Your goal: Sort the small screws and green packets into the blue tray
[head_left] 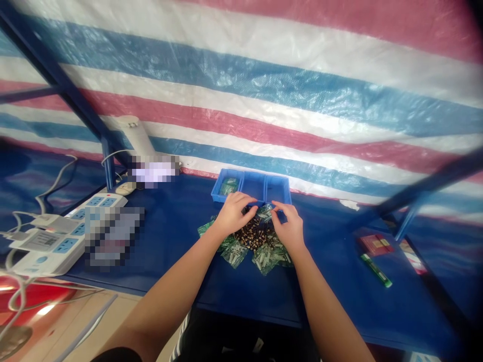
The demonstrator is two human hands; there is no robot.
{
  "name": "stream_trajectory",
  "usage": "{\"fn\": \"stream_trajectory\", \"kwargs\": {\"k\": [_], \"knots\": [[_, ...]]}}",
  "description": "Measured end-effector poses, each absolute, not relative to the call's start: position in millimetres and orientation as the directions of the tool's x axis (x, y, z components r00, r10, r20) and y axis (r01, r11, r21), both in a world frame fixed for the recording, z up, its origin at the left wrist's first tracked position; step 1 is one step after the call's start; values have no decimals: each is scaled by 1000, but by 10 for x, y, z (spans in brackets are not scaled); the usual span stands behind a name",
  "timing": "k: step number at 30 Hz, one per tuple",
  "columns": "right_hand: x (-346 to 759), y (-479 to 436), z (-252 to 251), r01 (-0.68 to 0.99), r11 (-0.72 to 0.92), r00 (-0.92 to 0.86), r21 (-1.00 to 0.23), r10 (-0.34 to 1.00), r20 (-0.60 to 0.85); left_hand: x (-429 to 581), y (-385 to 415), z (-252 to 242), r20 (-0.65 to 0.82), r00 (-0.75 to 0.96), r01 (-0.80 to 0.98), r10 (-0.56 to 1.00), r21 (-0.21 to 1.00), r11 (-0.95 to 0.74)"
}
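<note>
My left hand [233,213] and my right hand [289,224] rest on a heap in the middle of a blue table [177,226]. The heap is a pile of small dark brown parts [255,236] ringed by several small clear green bags [234,253]. Both hands have curled fingers pinching at a clear bag [264,211] at the far side of the pile. Just behind the hands stands a blue three-compartment tray [252,187]; its left compartment holds a few green bags, the other two look bare.
Two white power strips [56,241] with plugs and cables lie at the left. A white lamp base [133,131] stands at the back left. A green lighter [376,270] and a red pack [375,244] lie at the right. A striped tarp hangs behind.
</note>
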State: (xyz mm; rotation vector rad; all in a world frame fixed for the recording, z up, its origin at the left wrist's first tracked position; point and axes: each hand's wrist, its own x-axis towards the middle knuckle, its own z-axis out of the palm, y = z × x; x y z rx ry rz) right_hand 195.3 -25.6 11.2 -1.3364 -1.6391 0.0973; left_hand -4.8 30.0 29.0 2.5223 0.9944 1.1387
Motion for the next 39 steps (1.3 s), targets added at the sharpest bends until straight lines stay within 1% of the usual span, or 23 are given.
{"fn": "stream_trajectory", "kwargs": {"k": [5,9,11,14,17,21,27,34,39], "knots": [[1929,-298,141,671,424,68,-608,782,620,19,256,246,522,558,461,645,450,-764],[1883,-314,147,611,396,92,-685,824,559,23,293,199,502,549,428,668,518,-741],[1860,-308,143,543,377,150,-750,835,529,16,313,188,505,498,409,705,579,-705],[1846,-294,134,435,339,240,-834,850,470,8,333,178,500,365,391,785,683,-617],[1856,-290,130,422,298,248,-856,870,425,4,345,166,464,272,373,843,757,-537],[1861,-283,118,403,283,254,-870,879,404,12,345,149,409,265,317,873,819,-479],[1843,-242,56,278,260,311,-925,886,343,35,300,170,363,368,259,856,844,-469],[1849,-235,48,175,261,291,-949,907,303,24,296,203,355,353,226,866,865,-447],[1839,-234,79,117,233,272,-965,928,257,26,317,187,312,355,156,881,910,-385]]}}
